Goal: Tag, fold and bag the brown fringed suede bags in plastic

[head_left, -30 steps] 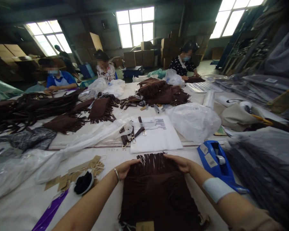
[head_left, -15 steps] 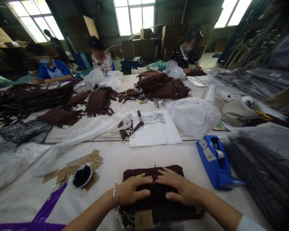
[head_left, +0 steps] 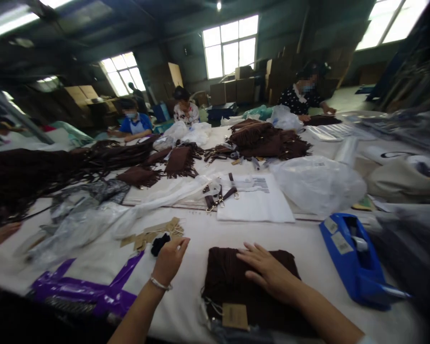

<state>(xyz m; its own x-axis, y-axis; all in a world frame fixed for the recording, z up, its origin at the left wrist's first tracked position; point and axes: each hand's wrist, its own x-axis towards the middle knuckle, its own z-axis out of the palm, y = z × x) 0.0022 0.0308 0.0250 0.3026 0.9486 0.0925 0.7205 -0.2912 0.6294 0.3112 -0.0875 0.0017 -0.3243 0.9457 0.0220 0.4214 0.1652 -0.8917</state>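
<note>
A dark brown folded fabric bag (head_left: pixel 218 272) lies in front of me, with a tan paper tag (head_left: pixel 235 316) and white string at its near left. My right hand (head_left: pixel 267 270) rests flat across its top, fingers stretched. My left hand (head_left: pixel 170 260) is off the bag, over the table to its left, with no held thing visible and its fingertips slightly apart. It partly covers a small white dish holding a black bundle (head_left: pixel 160 243). Behind the dish lie several tan paper tags (head_left: pixel 166 228) with strings.
A blue tape dispenser (head_left: pixel 353 263) stands right of the bag. Beyond are a white plastic sheet (head_left: pixel 256 205), brown straps with clips (head_left: pixel 220 196), a plastic bag (head_left: pixel 318 184) and fringed brown bags (head_left: pixel 268 138). Purple tape (head_left: pixel 82 289) lies left. Another person's hand (head_left: pixel 3 235) is far left.
My left hand has lifted off the brown bag and moved left to the dish. My right hand stays on the bag. The view has swung left and up.
</note>
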